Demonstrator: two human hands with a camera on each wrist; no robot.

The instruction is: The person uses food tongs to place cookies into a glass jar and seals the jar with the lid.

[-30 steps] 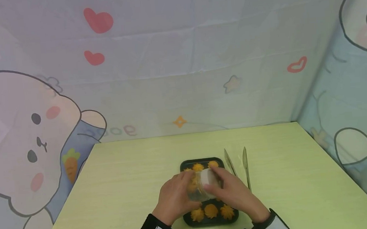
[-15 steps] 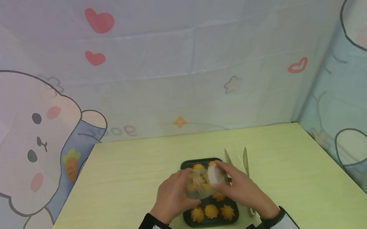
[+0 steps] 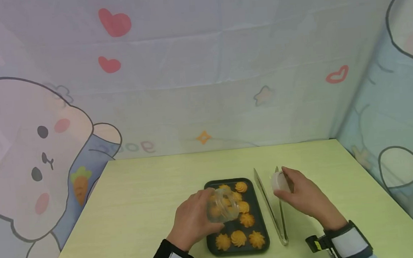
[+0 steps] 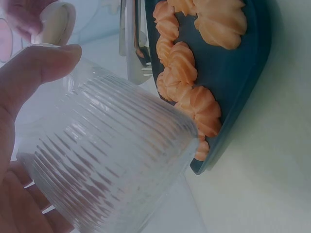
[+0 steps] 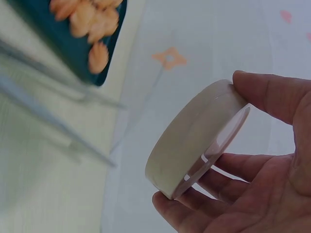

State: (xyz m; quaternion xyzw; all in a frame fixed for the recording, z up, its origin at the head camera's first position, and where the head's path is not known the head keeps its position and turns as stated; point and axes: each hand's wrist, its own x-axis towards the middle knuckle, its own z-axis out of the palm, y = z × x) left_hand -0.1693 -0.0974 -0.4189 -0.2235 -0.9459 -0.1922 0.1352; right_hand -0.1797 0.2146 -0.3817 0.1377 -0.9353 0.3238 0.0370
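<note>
My left hand (image 3: pixel 193 220) grips a clear ribbed jar (image 4: pixel 112 150), tilted on its side above the dark baking tray (image 3: pixel 215 251), its mouth toward the right. No contents show through the jar's wall in the left wrist view. Off to the right, my right hand (image 3: pixel 308 194) holds a round white lid (image 5: pixel 194 138) by its edge, thumb on one side and fingers on the other. Jar and lid are well apart. Several piped golden cookies (image 3: pixel 238 238) sit in rows on the tray, some of them seen through the jar.
Metal tongs (image 3: pixel 279 228) lie on the pale table (image 3: pixel 143 197) just right of the tray, arms spread and pointing away from me. My right hand overlaps one arm's tip. A printed cloth backdrop (image 3: pixel 187 66) stands behind the table.
The right hand has pulled the white lid off the jar and moved right, past the tongs. The left hand with the jar has stayed nearly in place over the tray.
</note>
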